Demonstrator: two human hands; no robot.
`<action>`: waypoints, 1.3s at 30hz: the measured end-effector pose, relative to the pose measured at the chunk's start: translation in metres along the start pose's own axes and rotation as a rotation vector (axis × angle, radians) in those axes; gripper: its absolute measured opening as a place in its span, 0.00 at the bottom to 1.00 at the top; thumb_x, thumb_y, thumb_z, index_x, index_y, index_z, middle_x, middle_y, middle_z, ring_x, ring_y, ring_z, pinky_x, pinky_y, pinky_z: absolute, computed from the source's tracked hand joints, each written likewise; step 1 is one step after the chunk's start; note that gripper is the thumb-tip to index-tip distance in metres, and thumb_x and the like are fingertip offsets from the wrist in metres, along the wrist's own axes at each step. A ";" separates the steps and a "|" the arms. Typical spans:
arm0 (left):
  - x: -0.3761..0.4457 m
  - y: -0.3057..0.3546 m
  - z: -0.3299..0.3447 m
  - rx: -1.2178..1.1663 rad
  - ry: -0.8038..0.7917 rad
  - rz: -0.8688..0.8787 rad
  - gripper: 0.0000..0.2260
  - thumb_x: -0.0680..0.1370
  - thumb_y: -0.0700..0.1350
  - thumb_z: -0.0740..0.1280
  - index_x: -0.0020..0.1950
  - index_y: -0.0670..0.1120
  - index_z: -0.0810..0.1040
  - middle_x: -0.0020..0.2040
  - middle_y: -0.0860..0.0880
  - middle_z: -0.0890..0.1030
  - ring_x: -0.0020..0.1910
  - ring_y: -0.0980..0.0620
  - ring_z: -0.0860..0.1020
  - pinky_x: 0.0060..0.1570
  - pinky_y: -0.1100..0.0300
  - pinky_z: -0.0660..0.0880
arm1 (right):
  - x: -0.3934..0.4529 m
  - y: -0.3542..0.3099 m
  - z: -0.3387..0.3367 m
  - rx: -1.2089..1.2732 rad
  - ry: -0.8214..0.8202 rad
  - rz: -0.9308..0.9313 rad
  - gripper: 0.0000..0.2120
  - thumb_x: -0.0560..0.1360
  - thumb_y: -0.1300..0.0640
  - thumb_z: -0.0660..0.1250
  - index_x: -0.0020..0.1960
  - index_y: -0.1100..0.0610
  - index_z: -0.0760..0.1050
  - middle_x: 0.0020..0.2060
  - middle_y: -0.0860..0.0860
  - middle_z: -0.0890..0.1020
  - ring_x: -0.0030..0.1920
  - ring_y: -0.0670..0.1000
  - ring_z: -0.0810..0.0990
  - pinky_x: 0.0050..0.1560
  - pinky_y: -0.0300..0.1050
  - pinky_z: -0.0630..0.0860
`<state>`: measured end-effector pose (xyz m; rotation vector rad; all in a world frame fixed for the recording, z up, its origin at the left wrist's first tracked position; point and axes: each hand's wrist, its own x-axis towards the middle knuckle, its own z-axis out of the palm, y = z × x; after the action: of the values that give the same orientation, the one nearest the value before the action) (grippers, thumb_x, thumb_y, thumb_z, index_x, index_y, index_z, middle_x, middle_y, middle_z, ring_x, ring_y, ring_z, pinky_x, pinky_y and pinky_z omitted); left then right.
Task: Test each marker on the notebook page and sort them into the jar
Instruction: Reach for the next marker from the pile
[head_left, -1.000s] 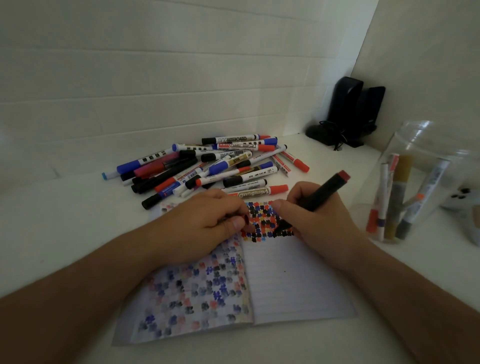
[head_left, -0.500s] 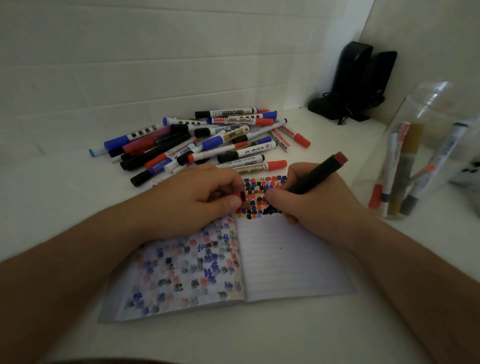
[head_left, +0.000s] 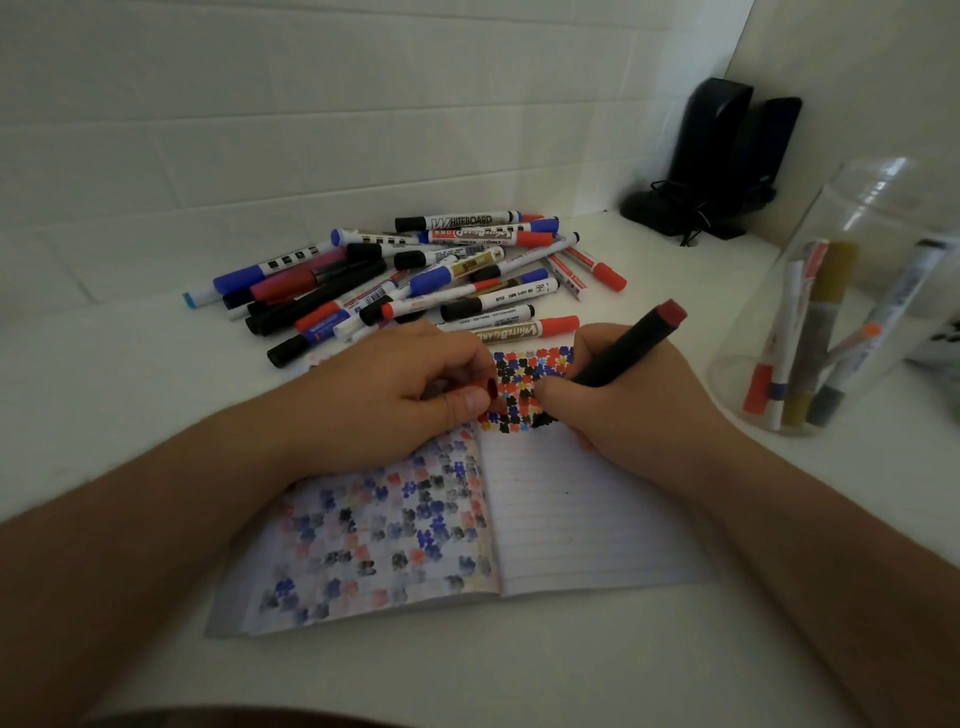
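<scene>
**Inspector:** State of the hands?

**Assistant:** The right hand (head_left: 618, 410) has its fingers curled round a black marker (head_left: 626, 349) with a dark red end, tip hidden below the fingertips on the notebook (head_left: 582, 519). The left hand (head_left: 374, 400) rests on the fold, fingers curled, pinching a small red cap (head_left: 485, 385) at the fingertips.

**Inspector:** Any change over the last second?

**Assistant:** Little. Both hands have kept their grips. The marker tip has crept leftward along the lower row of blots (head_left: 524, 389), which lie between the two sets of fingertips.

**Inspector:** Meaning for the task?

**Assistant:** In my judgement this marker is mid-test, not yet sorted. The jar (head_left: 852, 260) stands beyond the right knuckles with several markers inside; the untested pile (head_left: 415, 280) lies past both hands' fingertips.
</scene>
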<state>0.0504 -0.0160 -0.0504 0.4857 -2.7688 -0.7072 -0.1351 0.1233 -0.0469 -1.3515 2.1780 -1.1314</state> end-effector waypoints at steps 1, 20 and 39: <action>0.000 0.000 0.000 -0.002 -0.001 -0.001 0.10 0.80 0.57 0.62 0.60 0.60 0.77 0.51 0.60 0.76 0.52 0.62 0.73 0.49 0.66 0.71 | 0.001 0.001 0.000 -0.005 0.006 -0.005 0.13 0.72 0.55 0.75 0.36 0.55 0.72 0.29 0.56 0.79 0.25 0.46 0.77 0.31 0.37 0.77; 0.000 0.002 -0.001 0.018 -0.004 -0.006 0.10 0.80 0.58 0.62 0.60 0.60 0.77 0.51 0.60 0.76 0.52 0.63 0.73 0.48 0.69 0.70 | 0.004 0.003 0.001 0.013 0.002 -0.003 0.12 0.71 0.56 0.75 0.36 0.57 0.72 0.29 0.57 0.78 0.29 0.52 0.77 0.35 0.51 0.81; 0.000 -0.002 0.000 0.020 0.001 0.012 0.09 0.81 0.59 0.61 0.59 0.60 0.76 0.52 0.60 0.76 0.53 0.62 0.73 0.52 0.60 0.74 | 0.004 0.004 0.001 0.103 0.012 0.040 0.12 0.72 0.57 0.75 0.37 0.57 0.73 0.26 0.51 0.78 0.25 0.46 0.77 0.30 0.38 0.77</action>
<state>0.0505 -0.0175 -0.0515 0.4723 -2.7778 -0.6775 -0.1390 0.1203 -0.0503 -1.2548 2.1140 -1.2218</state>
